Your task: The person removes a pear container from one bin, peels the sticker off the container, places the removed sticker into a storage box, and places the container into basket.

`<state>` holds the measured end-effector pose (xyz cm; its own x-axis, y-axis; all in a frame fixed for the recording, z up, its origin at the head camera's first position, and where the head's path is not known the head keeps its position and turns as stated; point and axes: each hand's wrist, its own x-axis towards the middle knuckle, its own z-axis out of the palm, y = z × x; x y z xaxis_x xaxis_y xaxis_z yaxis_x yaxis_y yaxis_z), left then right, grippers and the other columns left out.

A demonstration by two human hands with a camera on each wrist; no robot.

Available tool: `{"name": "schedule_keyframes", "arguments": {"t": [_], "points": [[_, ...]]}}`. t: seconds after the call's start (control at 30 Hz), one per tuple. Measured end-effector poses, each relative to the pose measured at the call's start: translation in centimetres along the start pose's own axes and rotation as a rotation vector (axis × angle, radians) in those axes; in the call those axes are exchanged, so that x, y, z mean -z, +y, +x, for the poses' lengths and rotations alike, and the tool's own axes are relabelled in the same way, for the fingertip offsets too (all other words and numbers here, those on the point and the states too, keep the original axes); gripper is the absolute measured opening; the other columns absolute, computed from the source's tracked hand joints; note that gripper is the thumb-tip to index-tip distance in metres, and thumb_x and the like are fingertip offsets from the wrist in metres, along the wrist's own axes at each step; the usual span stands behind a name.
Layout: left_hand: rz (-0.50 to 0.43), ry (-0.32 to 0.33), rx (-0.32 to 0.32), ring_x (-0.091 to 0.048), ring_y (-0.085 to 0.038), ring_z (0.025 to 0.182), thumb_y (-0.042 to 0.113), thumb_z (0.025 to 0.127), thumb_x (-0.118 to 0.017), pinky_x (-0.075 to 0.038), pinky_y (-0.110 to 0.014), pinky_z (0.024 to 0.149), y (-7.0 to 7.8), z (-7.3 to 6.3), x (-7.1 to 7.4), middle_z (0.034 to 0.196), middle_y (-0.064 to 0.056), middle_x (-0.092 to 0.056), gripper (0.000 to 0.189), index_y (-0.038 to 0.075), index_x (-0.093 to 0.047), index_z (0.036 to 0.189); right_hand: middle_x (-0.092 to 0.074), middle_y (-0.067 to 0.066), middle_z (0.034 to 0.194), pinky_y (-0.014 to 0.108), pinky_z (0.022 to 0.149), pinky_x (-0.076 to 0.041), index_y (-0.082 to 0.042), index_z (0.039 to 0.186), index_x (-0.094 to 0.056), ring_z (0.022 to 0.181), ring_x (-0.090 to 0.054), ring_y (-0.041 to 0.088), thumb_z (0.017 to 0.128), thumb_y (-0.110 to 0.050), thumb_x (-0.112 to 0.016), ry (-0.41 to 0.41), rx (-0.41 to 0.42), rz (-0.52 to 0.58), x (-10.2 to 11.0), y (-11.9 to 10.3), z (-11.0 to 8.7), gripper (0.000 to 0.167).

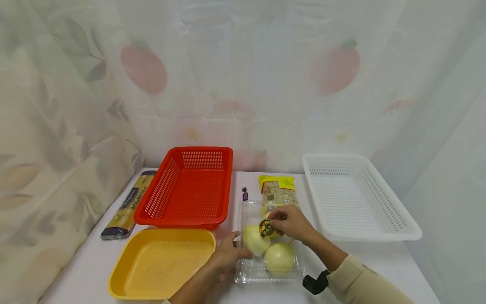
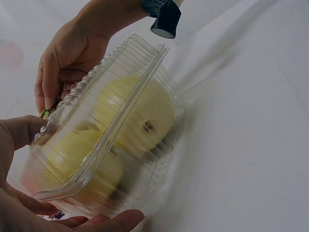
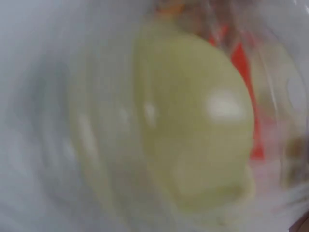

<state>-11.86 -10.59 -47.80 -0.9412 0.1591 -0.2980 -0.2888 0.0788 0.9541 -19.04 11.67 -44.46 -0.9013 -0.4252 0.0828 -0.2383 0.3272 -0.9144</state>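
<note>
A clear plastic clamshell box (image 1: 248, 274) with round pale yellow-green fruits (image 1: 279, 258) inside lies at the front middle of the table. My left hand (image 1: 228, 255) grips its left side; in the left wrist view, the thumb is at the ridged edge and the fingers (image 2: 120, 221) are under the box. Above the lid, my right hand (image 1: 291, 221) pinches a round black-and-yellow sticker (image 1: 267, 228) at its edge. The right wrist view is blurred and mostly filled by one fruit (image 3: 198, 121) behind clear plastic.
Left of the box are a yellow basin (image 1: 163, 261), a red basket (image 1: 190, 190) and a spaghetti pack (image 1: 129, 207). Behind it lie a yellow-topped food bag (image 1: 279, 190) and a small purple wrapped candy (image 1: 244, 194). At right stands a white basket (image 1: 349, 198).
</note>
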Motion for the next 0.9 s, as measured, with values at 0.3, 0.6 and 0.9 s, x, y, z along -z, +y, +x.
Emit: {"name": "schedule_keyframes", "arguments": {"t": [0.3,0.6,0.9], "points": [[0.029,0.013,-0.015,-0.057,-0.031,0.092,-0.001,0.072,-0.076,-0.053,-0.046,0.078,-0.1,0.0,0.1,0.114,-0.021,-0.055,0.079,-0.006,-0.038,0.141,-0.066,0.016,0.079,0.034,0.054,-0.056,0.010,0.095,-0.063,0.058,-0.063,0.021,0.084,0.002,-0.068,0.097,-0.142,0.306,-0.4,-0.2,-1.4,0.015],[0.011,-0.001,-0.016,-0.056,-0.031,0.095,-0.003,0.072,-0.075,-0.052,-0.047,0.080,0.0,0.0,0.0,0.113,-0.020,-0.055,0.076,-0.006,-0.040,0.139,-0.064,0.016,0.078,0.033,0.056,-0.056,0.008,0.093,-0.061,0.061,-0.065,0.023,0.086,0.003,-0.067,0.195,-0.222,0.475,-0.8,-0.3,-2.6,0.011],[0.030,0.019,-0.018,-0.056,-0.030,0.093,-0.001,0.072,-0.076,-0.052,-0.046,0.079,-0.1,0.1,0.0,0.111,-0.019,-0.056,0.080,-0.006,-0.036,0.142,-0.063,0.017,0.080,0.034,0.058,-0.057,0.012,0.098,-0.059,0.062,-0.065,0.025,0.086,0.001,-0.068,0.261,-0.246,0.553,-1.2,-0.8,-3.8,0.019]]}}
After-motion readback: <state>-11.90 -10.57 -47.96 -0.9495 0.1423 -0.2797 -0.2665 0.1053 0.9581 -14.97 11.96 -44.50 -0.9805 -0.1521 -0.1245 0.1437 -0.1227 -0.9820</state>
